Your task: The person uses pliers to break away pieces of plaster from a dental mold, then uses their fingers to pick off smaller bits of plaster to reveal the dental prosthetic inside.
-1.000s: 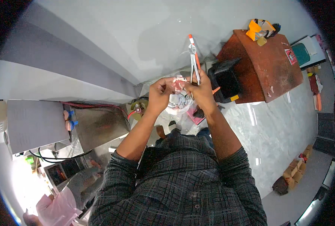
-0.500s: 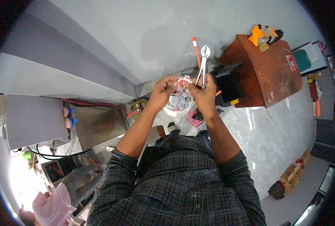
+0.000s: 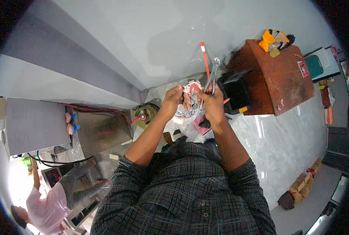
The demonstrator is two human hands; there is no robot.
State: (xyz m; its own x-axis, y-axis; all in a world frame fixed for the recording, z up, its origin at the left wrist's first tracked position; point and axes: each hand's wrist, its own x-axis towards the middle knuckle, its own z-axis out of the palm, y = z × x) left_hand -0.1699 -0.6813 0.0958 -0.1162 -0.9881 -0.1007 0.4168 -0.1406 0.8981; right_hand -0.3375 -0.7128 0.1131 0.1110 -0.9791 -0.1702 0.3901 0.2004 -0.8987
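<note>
My right hand (image 3: pixel 213 105) is closed on a pink denture (image 3: pixel 193 89) with white teeth and whitish plaster bits along its rim. The same hand also keeps hold of metal nippers (image 3: pixel 215 66), whose head points up and away from me. At the denture's left side is my left hand (image 3: pixel 172 102), fingers curled with thumb and fingertips together; whether anything small is between them is hidden. Beneath both hands stands a white tub (image 3: pixel 179 120) of broken plaster chunks, partly covered by the hands.
An orange-red stick (image 3: pixel 204 56) leans on the wall ahead. To the right are a black bin (image 3: pixel 234 92) and a brown wooden desk (image 3: pixel 288 78). A pink dustpan (image 3: pixel 201 127) lies near my feet. Left stand a round greenish base (image 3: pixel 147 122) and a grey cabinet (image 3: pixel 37 125). Another person (image 3: pixel 51 207) is at lower left.
My left fingers have drawn slightly away from the denture, which shows more of its pink plate. The nippers have turned and dipped a little. The other person has raised an arm.
</note>
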